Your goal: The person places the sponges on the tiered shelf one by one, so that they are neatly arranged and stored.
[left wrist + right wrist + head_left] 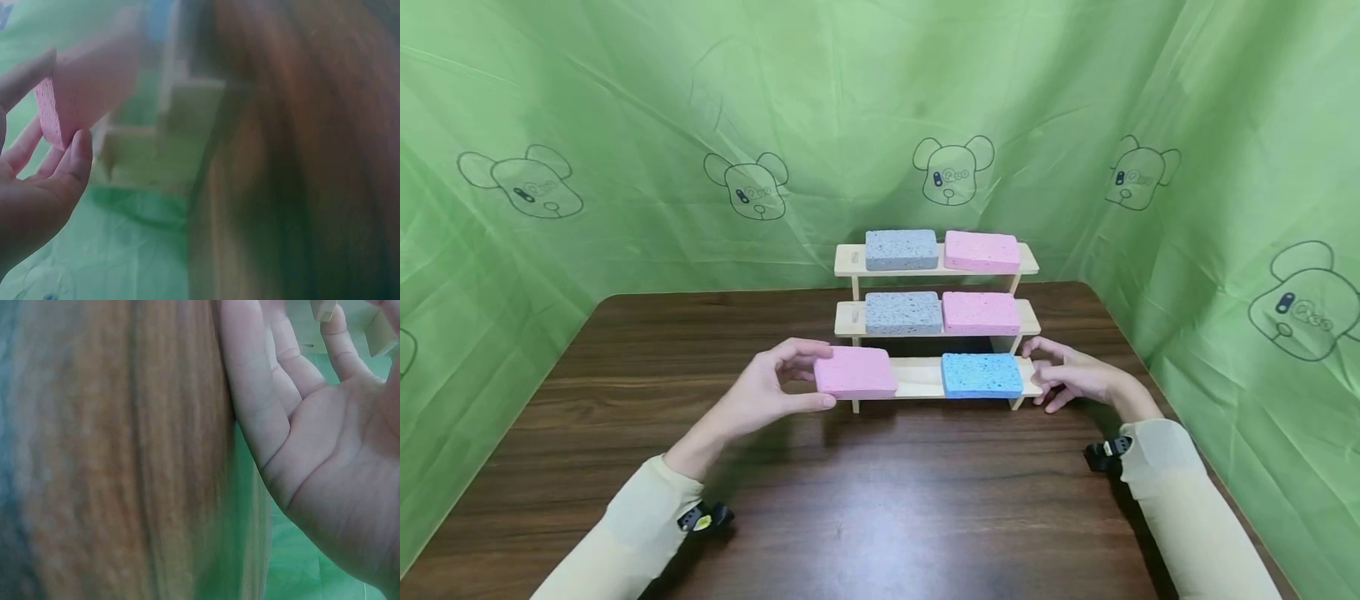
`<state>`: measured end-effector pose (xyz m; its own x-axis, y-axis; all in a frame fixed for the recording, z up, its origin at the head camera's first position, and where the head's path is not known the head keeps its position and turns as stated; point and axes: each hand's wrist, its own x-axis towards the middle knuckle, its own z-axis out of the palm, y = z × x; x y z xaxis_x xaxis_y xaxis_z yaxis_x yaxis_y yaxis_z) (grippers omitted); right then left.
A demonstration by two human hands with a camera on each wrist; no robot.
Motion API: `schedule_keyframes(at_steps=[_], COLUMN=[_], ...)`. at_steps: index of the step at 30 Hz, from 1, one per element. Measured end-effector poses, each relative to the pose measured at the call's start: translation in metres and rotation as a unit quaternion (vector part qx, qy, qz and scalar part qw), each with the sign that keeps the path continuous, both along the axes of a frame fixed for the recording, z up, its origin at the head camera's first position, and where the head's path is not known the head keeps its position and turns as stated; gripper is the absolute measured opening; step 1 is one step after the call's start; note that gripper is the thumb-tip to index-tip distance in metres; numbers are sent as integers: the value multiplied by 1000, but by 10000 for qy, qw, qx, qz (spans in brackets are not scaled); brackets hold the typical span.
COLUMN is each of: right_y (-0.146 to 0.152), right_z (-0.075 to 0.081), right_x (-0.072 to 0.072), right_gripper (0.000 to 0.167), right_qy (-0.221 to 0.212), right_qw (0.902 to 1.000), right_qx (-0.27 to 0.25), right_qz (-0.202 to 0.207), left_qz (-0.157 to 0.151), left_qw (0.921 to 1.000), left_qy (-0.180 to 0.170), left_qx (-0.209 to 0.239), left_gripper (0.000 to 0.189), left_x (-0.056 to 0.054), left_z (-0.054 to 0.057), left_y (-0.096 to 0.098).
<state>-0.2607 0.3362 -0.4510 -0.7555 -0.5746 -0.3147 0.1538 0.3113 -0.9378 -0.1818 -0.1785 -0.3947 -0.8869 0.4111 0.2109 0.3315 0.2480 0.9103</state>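
Note:
In the head view my left hand (767, 383) grips the left end of a pink sponge (854, 372), thumb at its near side and fingers at its far side. The sponge is over the left end of the bottom shelf (917, 377) of a three-tier wooden stand; the left wrist view shows the sponge (94, 81) between thumb and fingers. My right hand (1078, 379) is at the right end of that shelf, loosely bent fingers touching its edge. In the right wrist view a finger (340, 344) meets the wood. A bright blue sponge (982, 375) lies near it.
The middle tier carries a grey-blue sponge (902, 313) and a pink one (981, 313). Above them, the top tier holds another grey-blue sponge (901, 250) and pink sponge (982, 251). A dark wooden table (880, 500) bears the stand, before a green curtain (850, 108).

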Motion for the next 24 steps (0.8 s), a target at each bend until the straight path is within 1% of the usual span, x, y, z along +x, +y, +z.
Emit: schedule_keyframes(at_steps=[3, 7, 11, 15, 20, 22, 24], right_y=[1, 1, 0, 0, 1, 2, 2], right_z=[0, -1, -1, 0, -2, -2, -2], right_x=[1, 0, 0, 0, -1, -1, -1], right_gripper=[41, 41, 39, 39, 40, 40, 40], right_qy=[-27, -61, -54, -46, -21, -18, -22], right_qw=[10000, 9999, 10000, 10000, 10000, 9999, 9999], right_qx=[-37, -89, -74, -46, -71, -86, -104], right_qz=[-2, 31, 23, -2, 33, 57, 69], left_qz=[-121, -271, -314, -354, -325, -303, -276], left_qw=[9999, 9990, 9971, 9952, 9938, 9943, 9958], left_qy=[-37, -109, -225, -375, -555, -554, -471], left_qx=[55, 347, 651, 832, 907, 855, 733], left_gripper=[61, 61, 60, 58, 58, 58, 58], left_x=[-4, -9, -13, -16, -19, -20, -21], left_z=[-7, -15, -21, -25, -31, -33, -34], left_y=[13, 27, 39, 48, 55, 57, 57])
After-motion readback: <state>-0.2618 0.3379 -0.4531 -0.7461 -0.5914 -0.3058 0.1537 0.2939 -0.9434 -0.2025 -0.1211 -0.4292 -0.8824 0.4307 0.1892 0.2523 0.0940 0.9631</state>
